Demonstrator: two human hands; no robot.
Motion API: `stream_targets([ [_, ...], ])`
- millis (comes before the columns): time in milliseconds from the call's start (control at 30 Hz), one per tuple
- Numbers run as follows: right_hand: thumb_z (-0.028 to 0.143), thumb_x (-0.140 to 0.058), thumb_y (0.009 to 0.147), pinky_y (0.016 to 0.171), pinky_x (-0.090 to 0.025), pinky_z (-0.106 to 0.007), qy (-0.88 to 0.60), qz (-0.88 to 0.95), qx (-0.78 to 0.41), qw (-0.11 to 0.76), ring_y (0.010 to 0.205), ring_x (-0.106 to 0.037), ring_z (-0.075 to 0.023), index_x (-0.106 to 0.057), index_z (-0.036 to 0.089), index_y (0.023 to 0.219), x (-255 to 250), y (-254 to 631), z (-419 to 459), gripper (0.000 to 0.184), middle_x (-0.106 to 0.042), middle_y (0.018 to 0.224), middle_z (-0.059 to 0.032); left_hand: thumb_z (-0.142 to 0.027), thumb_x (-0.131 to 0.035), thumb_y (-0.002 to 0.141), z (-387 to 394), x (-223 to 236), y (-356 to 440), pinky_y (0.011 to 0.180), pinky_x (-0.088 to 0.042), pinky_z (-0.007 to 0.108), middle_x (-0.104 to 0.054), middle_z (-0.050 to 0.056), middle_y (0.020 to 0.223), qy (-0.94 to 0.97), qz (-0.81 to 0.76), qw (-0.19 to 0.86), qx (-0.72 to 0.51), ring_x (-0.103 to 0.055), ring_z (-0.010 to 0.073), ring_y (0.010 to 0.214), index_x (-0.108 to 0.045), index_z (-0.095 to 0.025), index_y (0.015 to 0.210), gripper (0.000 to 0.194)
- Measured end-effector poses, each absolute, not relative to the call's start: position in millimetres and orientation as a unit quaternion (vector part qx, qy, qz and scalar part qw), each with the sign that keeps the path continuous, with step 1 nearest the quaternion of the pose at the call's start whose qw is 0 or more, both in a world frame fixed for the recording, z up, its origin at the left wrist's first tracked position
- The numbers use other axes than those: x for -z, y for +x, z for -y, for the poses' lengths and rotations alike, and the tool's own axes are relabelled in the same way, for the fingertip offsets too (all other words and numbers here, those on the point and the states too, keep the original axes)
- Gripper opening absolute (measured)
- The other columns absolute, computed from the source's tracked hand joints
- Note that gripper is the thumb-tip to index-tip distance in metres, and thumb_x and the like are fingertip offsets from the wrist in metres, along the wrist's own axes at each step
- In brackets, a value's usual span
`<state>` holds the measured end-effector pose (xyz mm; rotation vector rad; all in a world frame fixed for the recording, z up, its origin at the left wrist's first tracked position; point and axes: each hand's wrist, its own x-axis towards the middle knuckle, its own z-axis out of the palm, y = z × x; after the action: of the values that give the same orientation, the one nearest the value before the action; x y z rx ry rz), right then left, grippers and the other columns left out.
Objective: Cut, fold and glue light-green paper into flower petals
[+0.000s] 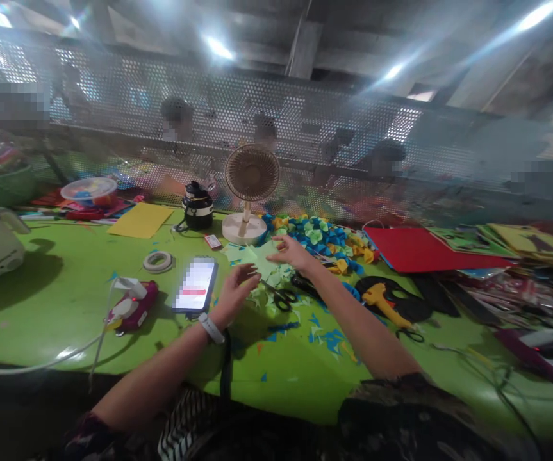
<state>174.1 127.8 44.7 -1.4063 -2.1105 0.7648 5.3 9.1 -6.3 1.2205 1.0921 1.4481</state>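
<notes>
Over the middle of the green table, my left hand (236,294), with a pale watch at the wrist, has its fingers loosely bent and apart, with nothing visible in them. My right hand (294,253) reaches in from the right, fingers stretched and apart above light green paper (263,257); its fingertips may be touching that paper, I cannot tell. Black-handled scissors (283,298) lie between the two forearms. Small blue and green paper scraps (329,338) are scattered nearby. Behind my right hand is a heap of blue, green and yellow folded paper flowers (312,232).
A lit phone (196,286), tape roll (157,261) and power strip (134,307) lie left. A small fan (252,176) and black-and-white bottle (198,208) stand behind. A yellow glue gun (386,302) and red sheet (430,248) lie right. People sit beyond the mesh screen (305,96).
</notes>
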Motion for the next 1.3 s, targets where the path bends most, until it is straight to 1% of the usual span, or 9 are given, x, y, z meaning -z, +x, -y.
stream_targets([
  [100,0.034,-0.079,0.061,0.062,-0.048,-0.022,-0.405,0.795,-0.403,0.206,0.072,-0.055,-0.0101,-0.043,0.022,0.136,-42,182,-86,0.084,-0.053,0.110,-0.0049,-0.051,-0.068,0.074,-10,0,1,0.069,-0.054,0.027,-0.069,0.010,0.103,0.417,-0.448,0.598,-0.517,-0.066,0.0177,0.088,-0.065,-0.016,0.102,0.046],
  [200,0.026,-0.077,0.062,0.062,-0.046,-0.022,-0.382,0.816,-0.395,0.178,0.068,-0.050,-0.0084,-0.039,0.022,0.141,-36,185,-57,0.088,-0.052,0.113,-0.0055,-0.048,-0.081,0.059,-8,0,2,0.056,-0.050,0.023,-0.066,0.003,0.068,0.439,-0.423,0.683,-0.404,-0.060,0.0114,0.059,-0.068,-0.011,0.074,0.042],
  [267,0.022,-0.075,0.063,0.065,-0.047,-0.023,-0.389,0.824,-0.363,0.193,0.071,-0.049,-0.0096,-0.040,0.022,0.141,-34,187,-46,0.086,-0.053,0.114,-0.0064,-0.045,-0.084,0.054,-7,2,4,0.051,-0.047,0.021,-0.062,0.000,0.059,0.440,-0.425,0.688,-0.391,-0.056,0.0094,0.052,-0.066,-0.011,0.067,0.040],
  [500,0.022,-0.051,0.083,0.073,-0.052,-0.029,-0.349,0.819,-0.351,0.290,0.087,-0.059,-0.0151,-0.059,0.023,0.125,-29,217,-36,0.043,-0.054,0.121,-0.0093,-0.037,-0.084,0.060,-17,9,-4,0.052,-0.051,0.021,-0.069,0.004,0.070,0.399,-0.411,0.696,-0.434,-0.061,0.0110,0.057,-0.068,-0.011,0.076,0.034],
  [667,0.013,-0.058,0.081,0.095,-0.048,-0.041,-0.241,0.886,-0.245,0.311,0.120,-0.051,-0.0236,-0.069,0.027,0.113,-15,222,-35,0.036,-0.049,0.138,-0.0084,-0.029,-0.087,0.057,-17,8,-4,0.052,-0.051,0.020,-0.068,0.005,0.066,0.369,-0.402,0.738,-0.398,-0.062,0.0115,0.054,-0.068,-0.008,0.073,0.032],
  [767,0.017,-0.058,0.086,0.099,-0.045,-0.045,-0.215,0.902,-0.121,0.354,0.118,-0.053,-0.0238,-0.073,0.026,0.101,-8,217,-30,0.023,-0.057,0.130,-0.0092,-0.028,-0.086,0.059,-16,7,-2,0.051,-0.050,0.019,-0.070,0.005,0.068,0.328,-0.403,0.739,-0.429,-0.062,0.0113,0.055,-0.069,-0.009,0.076,0.030],
  [967,0.013,-0.055,0.087,0.100,-0.044,-0.044,-0.197,0.905,0.047,0.373,0.126,-0.046,-0.0257,-0.069,0.020,0.109,-6,215,-19,0.027,-0.056,0.132,-0.0141,-0.025,-0.083,0.064,-12,6,3,0.068,-0.054,0.022,-0.074,0.007,0.086,0.301,-0.333,0.754,-0.480,-0.068,0.0133,0.070,-0.070,-0.012,0.093,0.035],
  [1200,0.030,-0.061,0.087,0.096,-0.045,-0.042,-0.300,0.830,-0.127,0.452,0.117,-0.054,-0.0248,-0.069,0.021,0.084,-4,204,-12,0.013,-0.059,0.127,-0.0111,-0.019,-0.083,0.064,-4,4,5,0.085,-0.053,0.032,-0.074,0.009,0.094,0.367,-0.302,0.757,-0.448,-0.068,0.0181,0.083,-0.070,-0.011,0.092,0.032],
  [1300,0.041,-0.062,0.084,0.077,-0.051,-0.032,-0.371,0.757,-0.262,0.470,0.093,-0.063,-0.0212,-0.063,0.019,0.078,-1,200,-11,0.024,-0.066,0.109,-0.0109,-0.025,-0.080,0.067,-2,3,6,0.085,-0.054,0.036,-0.073,0.010,0.093,0.370,-0.289,0.769,-0.433,-0.069,0.0230,0.089,-0.070,-0.011,0.090,0.028],
])
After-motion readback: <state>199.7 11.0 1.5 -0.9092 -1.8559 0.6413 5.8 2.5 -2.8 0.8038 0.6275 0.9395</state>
